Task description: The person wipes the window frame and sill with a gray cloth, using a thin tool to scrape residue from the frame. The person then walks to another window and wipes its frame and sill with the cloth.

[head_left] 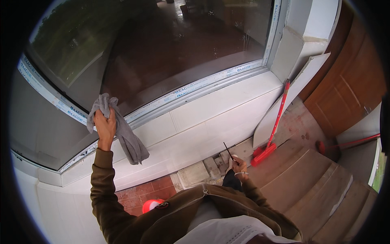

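Note:
My left hand grips a bunched grey cloth against the lower corner of a window pane, where two frame bars meet. Part of the cloth hangs down over the white tiled ledge. Lower and to the right, my right hand holds a thin dark stick-like tool, its tip pointing up and left; its exact kind is too small to tell. The window frame carries printed protective film. Droplets and streaks mark the upper right of the glass.
A red broom leans on a pale board at the right. Beyond is a brown panelled door. Flattened cardboard covers the floor. A red and white container stands on red tiles, partly hidden by my jacket.

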